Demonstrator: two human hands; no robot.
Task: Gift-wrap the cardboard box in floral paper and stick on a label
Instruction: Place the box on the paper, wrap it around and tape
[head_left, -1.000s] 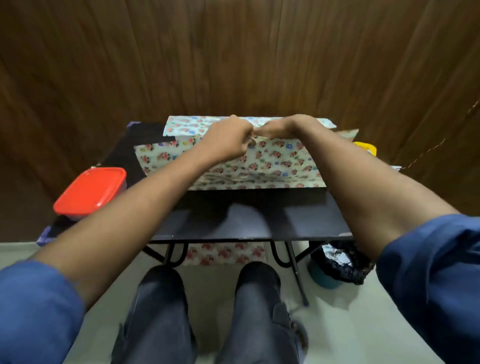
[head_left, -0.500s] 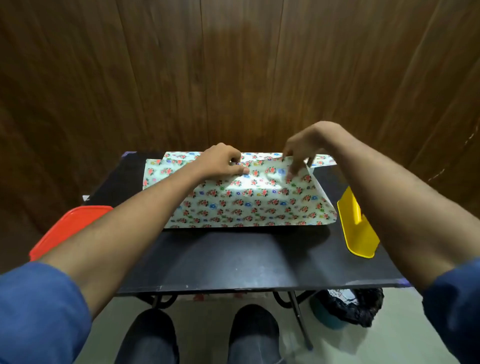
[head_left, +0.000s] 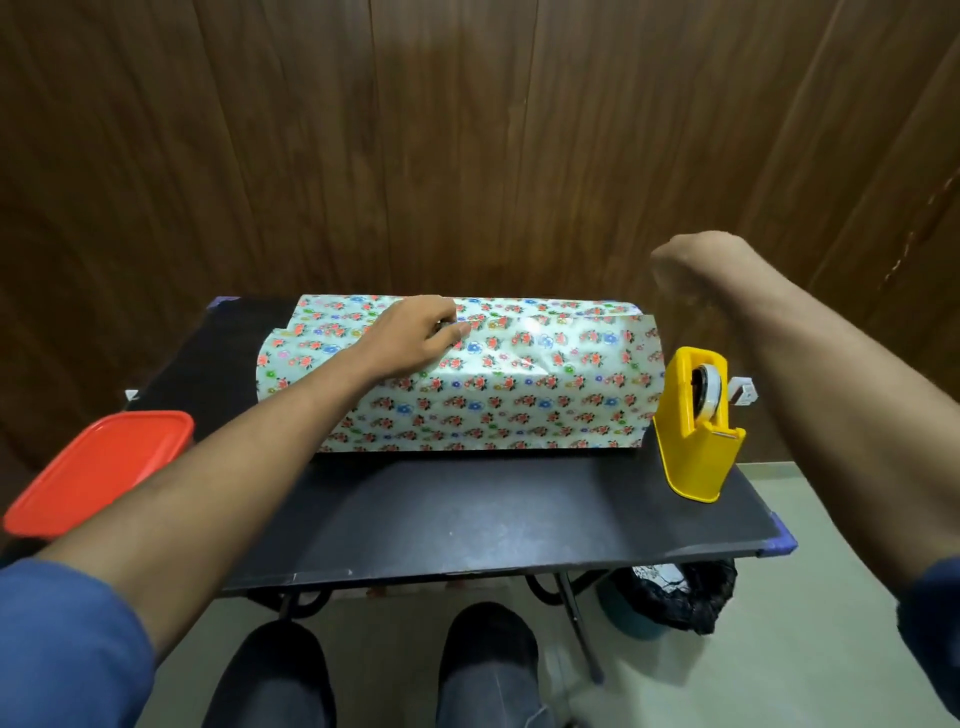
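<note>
Small black desk (head_left: 467, 519) against a wood-panelled wall (head_left: 467, 130), seen from above over two bare forearms in blue sleeves.

Lying lengthwise along the far edge, a long parcel: cardboard box entirely hidden under floral paper (head_left: 519, 400), the sheet folded over the top with its loose edges meeting along the far upper side. Open tube of paper at both ends, overhanging toward the far left corner and the right edge.

Off the near left corner, a red-lidded container (head_left: 98, 467), partly behind the left forearm. At the right edge, just beside the paper's end, a yellow tape dispenser (head_left: 698, 421) standing upright, roll visible inside, a short white tab of tape jutting out on its right.

Left hand (head_left: 415, 338) resting on top of the parcel near its middle, fingers curled down and pressing the overlapped paper flat. Right hand (head_left: 685, 265) raised in the air above the far right corner, touching nothing, blurred, fingers bent inward; anything pinched between them impossible to tell.

Likely step: securing the long seam. Next move probably a reach to the dispenser for a strip of tape, with the left hand's pressure kept on so the overlap cannot spring open. Ends unfolded, no label visible.
</note>
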